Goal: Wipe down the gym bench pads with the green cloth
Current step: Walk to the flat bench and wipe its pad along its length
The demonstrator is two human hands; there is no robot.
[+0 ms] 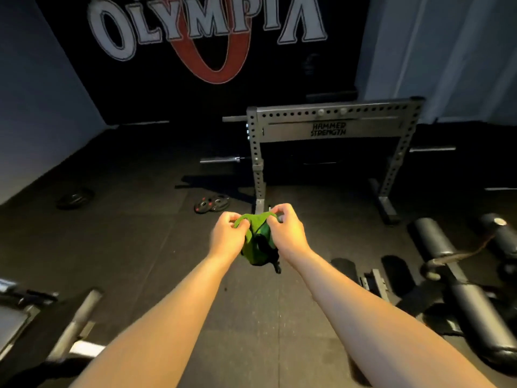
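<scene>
Black rubber floor [126, 247], grey rack [330, 130] — left hand [228, 238], right hand [285, 229], grips pinching green cloth [251, 252]

Between the fingers of your left hand [226, 236] and right hand [286, 233], the green cloth [256, 247] is bright lime, dark at its middle. Beyond your fingertips the rack [330, 130] is grey, dotted with rows of dark holes, with black lettering. Left of your fingers, the weight plates [212, 203] are black with red marks.
</scene>
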